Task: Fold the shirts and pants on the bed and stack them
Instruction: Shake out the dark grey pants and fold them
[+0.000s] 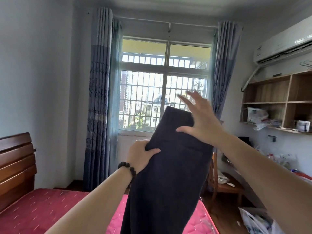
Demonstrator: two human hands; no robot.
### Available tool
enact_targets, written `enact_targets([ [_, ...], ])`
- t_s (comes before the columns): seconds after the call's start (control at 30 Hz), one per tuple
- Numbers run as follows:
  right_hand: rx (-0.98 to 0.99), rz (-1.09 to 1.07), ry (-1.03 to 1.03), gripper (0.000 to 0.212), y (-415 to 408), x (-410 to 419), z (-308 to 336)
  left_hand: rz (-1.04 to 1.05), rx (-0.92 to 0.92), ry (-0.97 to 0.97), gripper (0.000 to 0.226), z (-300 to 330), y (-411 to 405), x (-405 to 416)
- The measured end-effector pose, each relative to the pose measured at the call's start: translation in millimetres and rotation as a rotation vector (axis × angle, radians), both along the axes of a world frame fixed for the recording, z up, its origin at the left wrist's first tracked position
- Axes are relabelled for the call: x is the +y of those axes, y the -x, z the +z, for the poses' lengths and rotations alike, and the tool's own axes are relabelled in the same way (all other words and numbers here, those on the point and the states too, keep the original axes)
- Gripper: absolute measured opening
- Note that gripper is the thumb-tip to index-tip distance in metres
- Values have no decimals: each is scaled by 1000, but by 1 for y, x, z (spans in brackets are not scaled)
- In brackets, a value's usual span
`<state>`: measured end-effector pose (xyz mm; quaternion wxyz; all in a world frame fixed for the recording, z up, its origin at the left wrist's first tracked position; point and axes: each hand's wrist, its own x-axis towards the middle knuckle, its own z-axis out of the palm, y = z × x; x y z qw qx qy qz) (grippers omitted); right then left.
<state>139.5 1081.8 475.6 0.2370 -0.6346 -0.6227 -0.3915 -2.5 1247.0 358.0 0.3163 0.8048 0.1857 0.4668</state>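
A: Where are the pants (167, 169) just now?

B: Up in the air over the bed (42, 208), hanging. The long axis runs near vertical, tilted a little, with the top edge toward the window (152, 85) and the rest dropping out of view at the bottom.

A: Who has them?

B: The left hand (140, 154) grips the left edge, thumb curled over the front of the cloth. The right hand (200, 119) is at the upper right corner, fingers spread wide and straight. Its thumb touches the cloth; the other fingers stand clear above the top edge.

A: So which hand is nearer the free corner?

B: The right. I judge the next move is for it to close on that corner, just below its fingers, so both hands hold the top edge level before laying the pants down.
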Motion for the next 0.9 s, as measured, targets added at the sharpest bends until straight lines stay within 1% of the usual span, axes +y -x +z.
enact_targets([
  [0.03, -200, -42, 174, 93, 11, 8, 2, 2, 34, -58, 18, 1, -6, -5],
  [0.07, -355, -117, 363, 83, 20, 16, 1, 9, 68, -109, 27, 1, -12, -10],
  [0.1, -437, -197, 533, 68, 24, 24, -1, 23, 98, -148, 33, 0, -16, -14],
  [0.13, -460, -257, 650, 47, 27, 29, -4, 38, 125, -175, 36, -3, -19, -16],
  [0.17, -452, -292, 717, 27, 27, 32, -6, 51, 147, -192, 36, -5, -20, -16],
  [0.2, -435, -298, 731, 20, 26, 34, -9, 62, 157, -203, 36, -9, -19, -15],
  [0.27, -406, -266, 728, 26, 21, 38, -15, 71, 136, -203, 32, -18, -13, -12],
  [0.33, -398, -235, 710, 28, 17, 42, -18, 58, 59, -131, 21, -32, -5, -11],
  [0.4, -448, -241, 677, 30, 15, 44, -18, 78, -26, -85, 27, -53, 5, -8],
  [0.47, -495, -234, 632, 34, 13, 46, -13, 136, -41, -169, 23, -76, 15, -6],
  [0.53, -527, -222, 619, 35, 15, 47, -9, 155, -17, -266, 18, -97, 22, -8],
  [0.6, -570, -227, 645, 35, 18, 49, -5, 174, -15, -305, 23, -112, 26, -9],
  [0.7, -618, -254, 671, 36, 19, 49, -2, 201, 24, -309, 15, -127, 27, -8],
  [0.77, -618, -261, 689, 35, 19, 48, 0, 183, 138, -252, 18, -140, 22, -7],
  [0.8, -619, -270, 694, 34, 19, 46, 0, 165, 190, -186, 21, -147, 18, -7],
  [0.9, -608, -299, 696, 35, 16, 38, 4, 109, 274, 149, 29, -171, 2, -9],
])
